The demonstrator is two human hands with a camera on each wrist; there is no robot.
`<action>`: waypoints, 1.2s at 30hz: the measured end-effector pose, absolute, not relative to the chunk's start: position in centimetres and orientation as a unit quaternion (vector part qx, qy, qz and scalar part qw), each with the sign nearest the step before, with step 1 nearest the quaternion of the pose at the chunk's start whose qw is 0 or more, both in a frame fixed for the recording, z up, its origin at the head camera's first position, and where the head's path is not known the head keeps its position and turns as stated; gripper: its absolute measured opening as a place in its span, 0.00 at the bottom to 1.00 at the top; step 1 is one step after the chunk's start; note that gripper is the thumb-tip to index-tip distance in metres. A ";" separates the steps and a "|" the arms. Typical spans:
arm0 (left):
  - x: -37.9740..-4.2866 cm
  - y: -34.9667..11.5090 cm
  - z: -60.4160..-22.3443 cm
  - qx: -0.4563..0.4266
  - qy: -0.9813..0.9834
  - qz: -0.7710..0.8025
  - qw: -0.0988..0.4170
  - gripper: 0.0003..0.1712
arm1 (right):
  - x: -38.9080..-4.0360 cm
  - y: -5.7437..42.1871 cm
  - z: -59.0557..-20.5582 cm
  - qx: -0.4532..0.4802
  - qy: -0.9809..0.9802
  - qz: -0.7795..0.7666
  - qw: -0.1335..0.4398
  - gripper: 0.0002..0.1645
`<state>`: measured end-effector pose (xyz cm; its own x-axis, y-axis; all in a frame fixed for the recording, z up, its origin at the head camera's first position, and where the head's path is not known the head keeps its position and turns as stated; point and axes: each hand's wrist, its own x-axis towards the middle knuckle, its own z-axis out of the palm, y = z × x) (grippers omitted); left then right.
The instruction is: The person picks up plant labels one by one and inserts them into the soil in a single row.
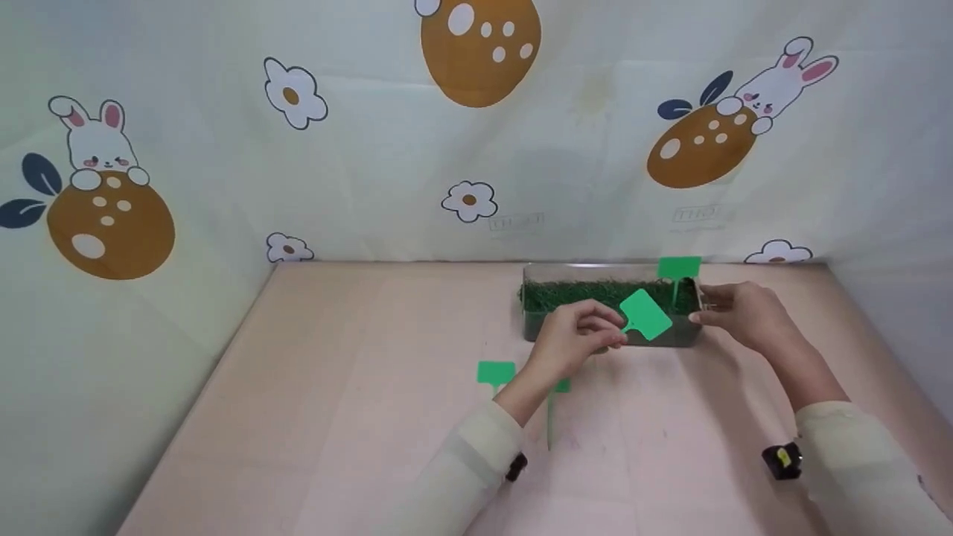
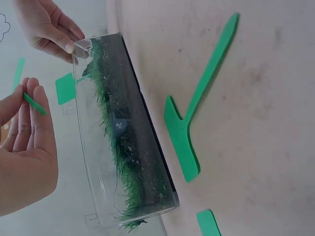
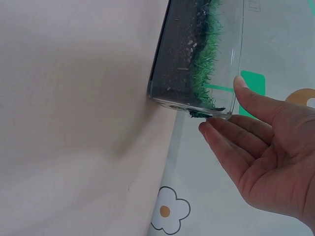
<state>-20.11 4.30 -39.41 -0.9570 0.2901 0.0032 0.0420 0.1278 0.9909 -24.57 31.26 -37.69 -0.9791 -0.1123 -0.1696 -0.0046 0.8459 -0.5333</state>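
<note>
Pinched between thumb and fingertips, 1 green tag (image 1: 646,316) tilts in the left hand (image 1: 577,335), off the table and apart from the box in the left wrist view. Against the outside of the transparent box's (image 1: 681,333) right end rests the right hand (image 1: 744,316), its fingers loosely extended, the thumb tip at the rim.

The box stands along the far edge of the table (image 1: 357,394), close to the patterned cloth (image 1: 372,171), which leaves little room behind. Leftward, the tabletop runs wide to its side edge; on the right, the hand takes up part of a narrower strip.

Inside, a standing tag (image 1: 679,266) rises from the grass (image 1: 573,290) near the right end, its plate above the rim. On the near side, 2 loose tags (image 2: 183,142) lie on the table, 1 with its pointed stem slanting away from the box; the left forearm partly covers them in the head view.
</note>
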 end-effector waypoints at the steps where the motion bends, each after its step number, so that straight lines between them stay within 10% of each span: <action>1: -20.2 4.3 -39.4 0.113 0.739 0.658 0.095 0.07 | -24.6 31.3 -37.7 -0.031 0.956 -0.276 0.097 0.44; 36: -24.2 6.2 -38.2 0.088 0.710 0.693 0.083 0.08 | -24.7 31.3 -37.8 -0.037 0.956 -0.276 0.094 0.43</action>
